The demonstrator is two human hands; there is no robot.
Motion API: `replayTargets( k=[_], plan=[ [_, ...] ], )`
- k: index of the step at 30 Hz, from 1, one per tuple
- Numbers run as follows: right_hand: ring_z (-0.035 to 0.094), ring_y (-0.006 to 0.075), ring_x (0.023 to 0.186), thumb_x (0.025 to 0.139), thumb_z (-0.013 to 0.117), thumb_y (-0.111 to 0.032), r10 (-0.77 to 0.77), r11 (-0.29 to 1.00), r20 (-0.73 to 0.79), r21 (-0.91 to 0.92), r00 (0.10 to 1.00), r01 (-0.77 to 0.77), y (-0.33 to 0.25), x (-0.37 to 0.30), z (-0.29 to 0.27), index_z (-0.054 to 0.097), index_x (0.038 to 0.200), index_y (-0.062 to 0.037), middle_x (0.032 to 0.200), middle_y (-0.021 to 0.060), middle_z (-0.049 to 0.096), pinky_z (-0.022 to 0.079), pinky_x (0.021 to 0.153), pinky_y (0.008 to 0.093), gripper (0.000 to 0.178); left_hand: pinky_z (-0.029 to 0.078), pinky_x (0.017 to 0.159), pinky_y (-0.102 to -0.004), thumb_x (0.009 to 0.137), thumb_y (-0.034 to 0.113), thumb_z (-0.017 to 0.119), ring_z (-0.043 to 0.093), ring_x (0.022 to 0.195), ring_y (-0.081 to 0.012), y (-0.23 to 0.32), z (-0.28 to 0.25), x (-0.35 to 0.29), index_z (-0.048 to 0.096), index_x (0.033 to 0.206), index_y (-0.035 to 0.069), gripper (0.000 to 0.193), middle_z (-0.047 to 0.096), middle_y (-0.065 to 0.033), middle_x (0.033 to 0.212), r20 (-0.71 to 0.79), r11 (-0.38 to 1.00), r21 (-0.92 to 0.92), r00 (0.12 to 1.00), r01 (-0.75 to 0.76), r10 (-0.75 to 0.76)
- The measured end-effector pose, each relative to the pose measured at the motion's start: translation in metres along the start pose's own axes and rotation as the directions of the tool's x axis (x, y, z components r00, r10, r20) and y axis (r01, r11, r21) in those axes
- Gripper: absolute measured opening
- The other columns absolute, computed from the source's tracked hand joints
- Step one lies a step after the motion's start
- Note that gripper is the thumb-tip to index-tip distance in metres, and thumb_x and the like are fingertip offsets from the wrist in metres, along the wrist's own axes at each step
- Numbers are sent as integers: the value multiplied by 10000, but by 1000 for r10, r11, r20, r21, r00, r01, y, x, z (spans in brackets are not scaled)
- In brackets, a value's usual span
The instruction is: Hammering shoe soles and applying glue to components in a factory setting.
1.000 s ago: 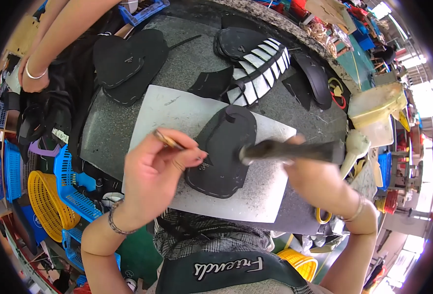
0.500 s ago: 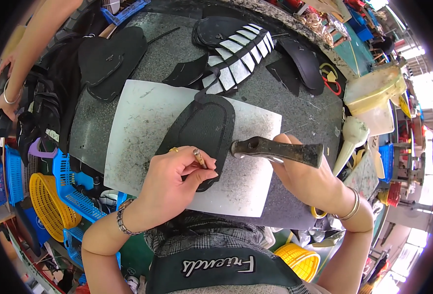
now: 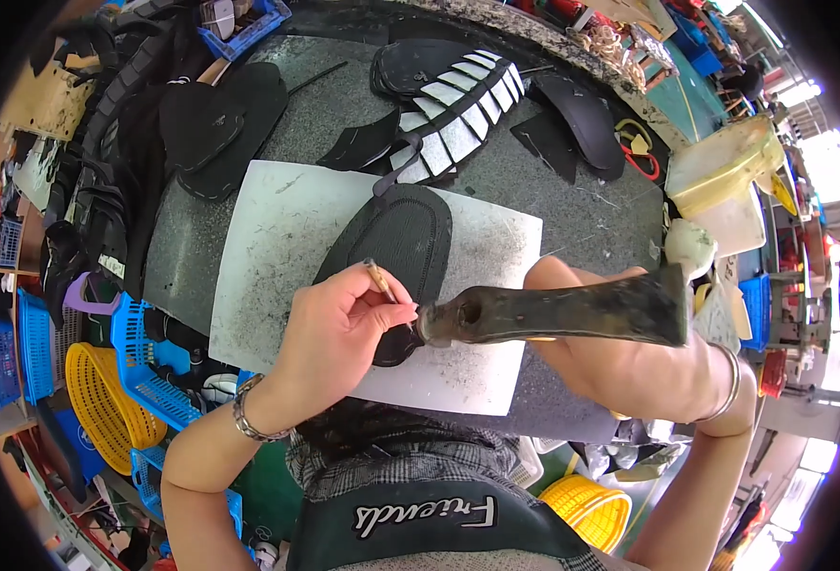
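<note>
A black shoe sole (image 3: 403,228) with a stitched-looking border lies on a white board (image 3: 268,243). Over its near end is my left hand (image 3: 325,333), thumb and fingers pinched on a thin brownish punch-like rod (image 3: 378,276), tilted. The rod's lower tip is hidden by my fingers. My right hand (image 3: 620,381) is wrapped round the handle of a hammer, whose dark metal head (image 3: 553,312) is held above the board, one end beside my left fingertips. I cannot tell whether that end touches the rod. Part of the sole's near end is covered by my left hand.
Further back on the grey table (image 3: 582,224) lie black sole pieces (image 3: 201,128), a strip of white-and-black straps (image 3: 468,114) and red-and-yellow-handled scissors (image 3: 641,152). A whitish plastic container (image 3: 724,176) stands at right. Blue baskets (image 3: 149,381) and a yellow basket (image 3: 106,404) are at left.
The hammer has come nearer the camera, with its left end shifted toward my left fingers. My left hand has moved slightly up. Another person's arm at upper left has gone from view.
</note>
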State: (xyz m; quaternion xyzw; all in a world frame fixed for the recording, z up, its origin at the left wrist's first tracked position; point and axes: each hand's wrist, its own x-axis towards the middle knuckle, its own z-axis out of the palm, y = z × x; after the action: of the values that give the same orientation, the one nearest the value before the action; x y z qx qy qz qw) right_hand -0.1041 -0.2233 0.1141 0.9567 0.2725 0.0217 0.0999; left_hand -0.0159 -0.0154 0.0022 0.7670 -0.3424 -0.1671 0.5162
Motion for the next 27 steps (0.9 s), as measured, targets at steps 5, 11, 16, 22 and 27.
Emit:
replayTargets(
  k=[5,11,16,22,27],
  plan=[
    [576,190,754,750,635,56,409,841,-275,483,870,-242,-2,-2,-5,556,1043,54,933,124,567,477,659,319,304,446,526,-297,786,40,661,586,567,-200,-1,-4,-8,572,817,2,102,609,-99,738,-1,997,83,1000,-11,12],
    [530,144,561,814,624,-143,120,986,-149,137,982,-100,-2,3,0,571,933,-60,828,13,566,432,504,320,155,464,541,-315,785,9,633,596,624,-263,13,-1,-6,563,815,10,76,589,-117,726,-15,935,311,982,-172,186],
    [525,125,632,785,614,6,274,867,-249,481,929,-127,4,7,-5,559,999,12,904,96,552,415,509,300,221,484,540,-294,773,-4,642,615,653,-249,-5,1,3,558,814,-4,94,592,-118,715,-52,988,-147,998,39,-47],
    [579,155,697,790,600,32,130,872,123,459,984,-173,7,5,-13,544,1056,23,893,124,560,430,549,275,271,472,548,-318,756,-22,632,581,628,-268,3,8,-3,567,810,11,90,576,-120,703,-67,929,269,957,-254,281],
    [510,116,601,767,617,41,323,830,-209,532,923,-170,4,10,-9,540,1056,23,852,86,542,403,502,258,299,482,561,-302,766,-24,635,604,653,-274,-3,0,5,578,827,10,90,591,-121,726,-63,993,-110,997,30,-37]
  ],
)
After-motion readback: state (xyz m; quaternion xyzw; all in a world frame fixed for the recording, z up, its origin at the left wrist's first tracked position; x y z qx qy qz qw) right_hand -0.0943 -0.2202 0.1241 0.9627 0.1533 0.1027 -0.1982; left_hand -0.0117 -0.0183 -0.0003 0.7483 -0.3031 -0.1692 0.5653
